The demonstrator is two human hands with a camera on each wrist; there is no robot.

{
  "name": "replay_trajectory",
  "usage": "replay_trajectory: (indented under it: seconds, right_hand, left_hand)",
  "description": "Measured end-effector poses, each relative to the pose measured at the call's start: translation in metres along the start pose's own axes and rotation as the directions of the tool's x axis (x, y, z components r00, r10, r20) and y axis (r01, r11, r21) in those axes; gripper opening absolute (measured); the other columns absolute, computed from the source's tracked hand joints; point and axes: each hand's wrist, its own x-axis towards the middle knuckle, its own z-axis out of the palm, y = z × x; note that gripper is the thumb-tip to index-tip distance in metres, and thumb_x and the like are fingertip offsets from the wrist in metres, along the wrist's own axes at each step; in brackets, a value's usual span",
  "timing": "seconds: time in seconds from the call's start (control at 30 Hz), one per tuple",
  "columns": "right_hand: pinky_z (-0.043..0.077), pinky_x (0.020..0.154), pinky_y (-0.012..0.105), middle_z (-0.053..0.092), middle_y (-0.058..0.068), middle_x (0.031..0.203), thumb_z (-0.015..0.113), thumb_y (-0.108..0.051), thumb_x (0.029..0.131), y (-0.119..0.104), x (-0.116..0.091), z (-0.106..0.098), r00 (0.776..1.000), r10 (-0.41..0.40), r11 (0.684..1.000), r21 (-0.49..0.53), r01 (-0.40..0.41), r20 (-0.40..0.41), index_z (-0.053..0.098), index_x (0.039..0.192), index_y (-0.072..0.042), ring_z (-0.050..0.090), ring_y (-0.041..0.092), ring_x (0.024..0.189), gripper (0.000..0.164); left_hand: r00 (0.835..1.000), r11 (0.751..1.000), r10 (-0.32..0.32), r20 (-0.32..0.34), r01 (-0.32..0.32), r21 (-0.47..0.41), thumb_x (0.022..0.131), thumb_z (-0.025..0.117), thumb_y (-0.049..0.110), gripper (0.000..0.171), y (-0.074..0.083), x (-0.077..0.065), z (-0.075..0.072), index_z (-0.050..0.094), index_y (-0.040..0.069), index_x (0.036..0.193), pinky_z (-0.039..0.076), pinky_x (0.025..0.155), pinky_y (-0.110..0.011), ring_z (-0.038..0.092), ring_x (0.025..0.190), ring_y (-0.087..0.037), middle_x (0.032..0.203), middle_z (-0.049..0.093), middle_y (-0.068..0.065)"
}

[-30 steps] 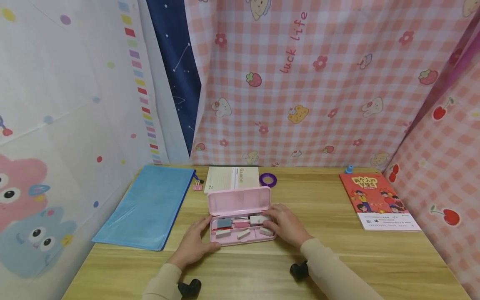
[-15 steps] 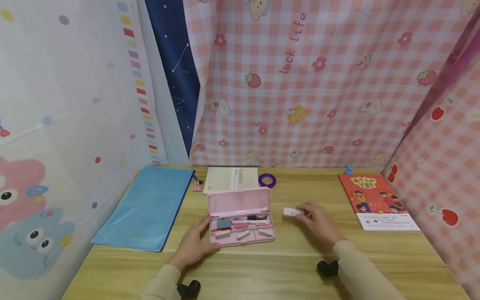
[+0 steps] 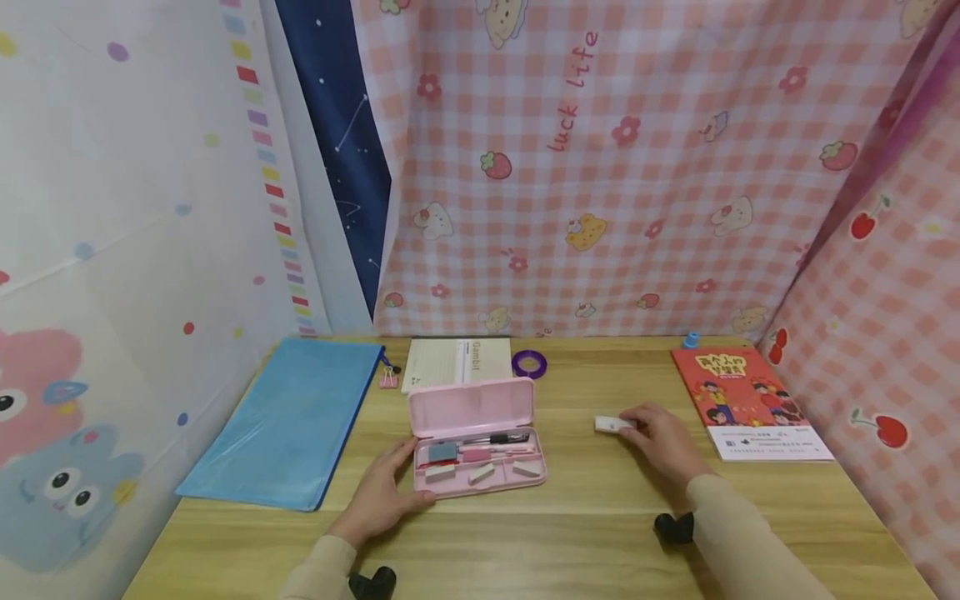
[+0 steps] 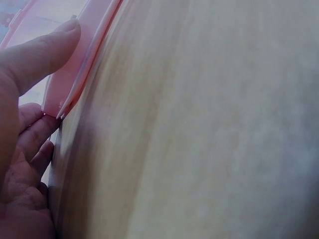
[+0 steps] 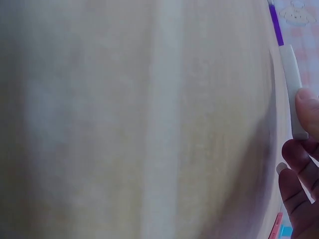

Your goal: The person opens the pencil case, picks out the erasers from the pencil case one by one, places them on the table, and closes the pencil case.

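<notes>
- The person's right hand pinches a white block, apparently an eraser, by its right end between thumb and fingers; I can't tell whether its underside meets the wood.
- The block points out leftward from those fingertips, its long axis running roughly side to side, its free end toward the pink pencil case.
- That is the relation that matters: the case lies left of the block, slightly nearer the person, with a stretch of tabletop between them. The left hand is the one at the case; the right is well apart from it.
- The left hand spreads loosely round the case's left end, thumb laid along the near corner, fingertips touching the side, without a closed grip.
- The case also lies lengthwise from side to side, a little aslant, its lid raised on the far side.
- Inside I see a black-capped pen at the back, a grey-blue block, and three small white pieces along the front.
- Beyond the lid sit a notebook and a purple tape ring.
- Farther out, a blue folder lies left, a red book right.
</notes>
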Motion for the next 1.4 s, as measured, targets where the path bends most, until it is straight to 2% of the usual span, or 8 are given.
replay_trajectory:
  seconds: [0.27,0.6,0.9,1.07,1.23,1.4]
  right_hand:
    - [0.049,0.075,0.042,0.064,0.006,0.096,0.070,-0.019,0.090,0.010,0.011,0.000,1.000,0.022,1.000,-0.022,-0.022,0.000,0.071,0.105,-0.006,0.057,0.020,0.083,0.021]
    - [0.049,0.080,0.046,0.064,0.008,0.101,0.069,-0.024,0.090,0.012,0.016,-0.001,0.992,0.118,0.993,-0.025,-0.117,0.049,0.071,0.109,-0.006,0.058,0.023,0.089,0.027]
    - [0.049,0.084,0.049,0.066,0.009,0.103,0.070,-0.025,0.089,0.012,0.017,0.000,0.990,0.125,0.992,-0.026,-0.124,0.060,0.071,0.109,-0.005,0.060,0.026,0.095,0.028]
    - [0.048,0.085,0.050,0.064,0.012,0.107,0.068,-0.031,0.090,0.010,0.017,-0.001,0.986,0.150,0.989,-0.015,-0.149,0.079,0.069,0.114,-0.005,0.059,0.028,0.098,0.035]
    - [0.051,0.085,0.050,0.060,0.016,0.115,0.065,-0.035,0.092,-0.002,0.016,-0.002,0.986,0.158,0.987,0.027,-0.160,0.051,0.064,0.121,-0.004,0.060,0.031,0.102,0.043]
    - [0.054,0.082,0.045,0.063,0.009,0.109,0.067,-0.031,0.091,-0.040,0.012,0.009,0.996,0.084,0.994,0.068,-0.087,0.043,0.066,0.119,-0.007,0.062,0.026,0.098,0.037]
  left_hand:
    - [1.000,1.000,-0.006,0.002,0.007,-0.022,0.070,0.083,0.046,0.098,-0.002,-0.002,0.001,0.037,0.012,0.149,0.023,0.110,-0.061,0.026,0.138,-0.045,0.151,0.032,-0.023]
    - [1.000,1.000,0.003,-0.001,-0.003,-0.013,0.068,0.084,0.047,0.100,-0.003,0.000,0.003,0.036,0.013,0.149,0.023,0.110,-0.059,0.027,0.138,-0.042,0.151,0.032,-0.021]
    - [1.000,1.000,0.013,-0.002,-0.013,-0.015,0.069,0.083,0.047,0.099,-0.002,0.001,0.004,0.037,0.012,0.149,0.024,0.109,-0.060,0.028,0.137,-0.044,0.151,0.033,-0.022]
    - [1.000,1.000,0.012,0.000,-0.012,-0.012,0.069,0.083,0.046,0.098,-0.003,0.000,0.004,0.037,0.012,0.149,0.025,0.109,-0.060,0.028,0.137,-0.044,0.150,0.033,-0.022]
    - [1.000,1.000,0.003,0.002,-0.003,-0.010,0.069,0.084,0.044,0.098,-0.002,0.000,0.002,0.036,0.013,0.149,0.025,0.109,-0.060,0.029,0.137,-0.043,0.151,0.033,-0.021]
    - [1.000,1.000,-0.016,-0.001,0.016,-0.008,0.069,0.084,0.046,0.099,-0.003,0.000,0.000,0.036,0.015,0.150,0.024,0.110,-0.060,0.028,0.137,-0.042,0.151,0.033,-0.020]
